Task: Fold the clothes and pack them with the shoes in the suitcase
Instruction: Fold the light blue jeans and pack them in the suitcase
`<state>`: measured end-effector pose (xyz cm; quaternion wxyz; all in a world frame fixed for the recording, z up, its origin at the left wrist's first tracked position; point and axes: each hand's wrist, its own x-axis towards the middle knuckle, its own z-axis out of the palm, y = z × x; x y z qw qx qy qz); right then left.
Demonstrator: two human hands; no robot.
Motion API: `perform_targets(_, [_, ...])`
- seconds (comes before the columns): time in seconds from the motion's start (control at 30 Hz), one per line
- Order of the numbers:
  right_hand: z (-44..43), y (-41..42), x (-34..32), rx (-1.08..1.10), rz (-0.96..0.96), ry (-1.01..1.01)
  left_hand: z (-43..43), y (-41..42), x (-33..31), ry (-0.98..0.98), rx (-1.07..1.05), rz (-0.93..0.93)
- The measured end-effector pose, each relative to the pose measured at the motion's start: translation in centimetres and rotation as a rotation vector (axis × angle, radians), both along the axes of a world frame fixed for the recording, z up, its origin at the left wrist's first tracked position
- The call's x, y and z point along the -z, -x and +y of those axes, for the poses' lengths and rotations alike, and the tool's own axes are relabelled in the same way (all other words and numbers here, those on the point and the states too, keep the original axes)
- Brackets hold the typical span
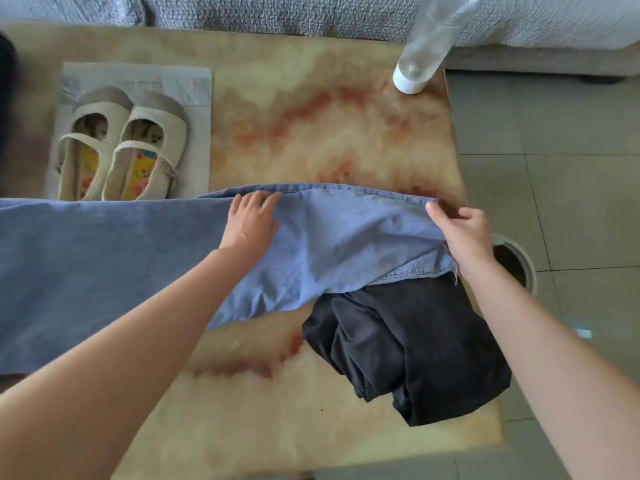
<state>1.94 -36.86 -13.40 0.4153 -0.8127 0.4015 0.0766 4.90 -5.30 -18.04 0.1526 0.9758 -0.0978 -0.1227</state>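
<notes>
Blue jeans (114, 258) spread across the counter (311, 133), running off the left edge of view; the right end lies draped over a crumpled black garment (408, 351) near the counter's right corner. Left hand (251, 221) flat on the denim, fingers spread, pressing near the far seam; right hand (464, 233) pinched on the hem end at the right edge, cloth lifted slightly there; hands well apart. Pair of cream shoes (121, 150) on a grey cloth (138, 81) at far left, just beyond the jeans' far edge. Clear bottle (426, 46) stands at the far right corner; a bin (516, 261) on the floor just past the right hand. No suitcase in view.

Judgement — early stage; jeans being straightened for a first fold, nothing packed.

Risks: black garment under the hem will bunch the fold or get dragged along, possibly off the corner toward the bin; a sweep of denim toward the far side could nudge the shoes, or — if the lifted end swings wide — tip the bottle; the portion hanging out of view at left may pull the jeans askew once the left hand lifts.
</notes>
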Motion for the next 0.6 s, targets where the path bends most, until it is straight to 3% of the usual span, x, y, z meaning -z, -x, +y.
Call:
perform_targets(0.13, [-0.6, 0.9, -0.3, -0.081, 0.024, -0.182, -2.0, -1.6, 0.7, 0.004, -0.009, -0.018])
perform_targets(0.27, [-1.2, 1.4, 0.6, -0.19, 0.028, -0.121, -3.5, -3.2, 1.0, -0.031, -0.097, 0.01])
perform_targets(0.4, [-1.7, 1.4, 0.7, -0.319, 0.311, 0.154, -3.6, -4.4, 1.0, -0.088, -0.137, 0.027])
perform_targets(0.47, [-2.0, 1.4, 0.3, -0.318, 0.225, 0.169, -3.5, -4.6, 0.6, -0.005, -0.191, 0.036])
perform_targets(0.6, [-3.0, 1.3, -1.0, -0.138, -0.186, -0.131, -3.3, -5.4, -1.0, 0.093, -0.254, -0.05])
